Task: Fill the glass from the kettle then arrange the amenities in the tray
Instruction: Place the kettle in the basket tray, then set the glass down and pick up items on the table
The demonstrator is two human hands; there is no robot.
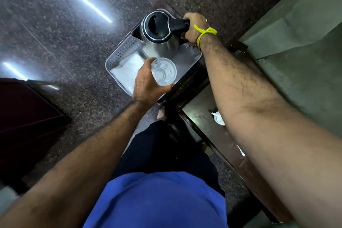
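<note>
A steel kettle (160, 42) with a black lid stands upright over the grey plastic tray (188, 61). My right hand (196, 26) grips its black handle at the far side. A clear glass (163, 71) is held in my left hand (148, 83) just in front of the kettle, above the tray's near part. I cannot tell how much water is in the glass. White folded amenities (127, 69) lie in the tray's left part, partly hidden by my left hand.
The tray rests on the corner of a dark wooden table (203, 116) whose top holds small white scraps (219, 118). Speckled stone floor (74, 33) lies to the left. A grey-green bed edge (305, 42) is on the right, dark furniture (27, 116) at left.
</note>
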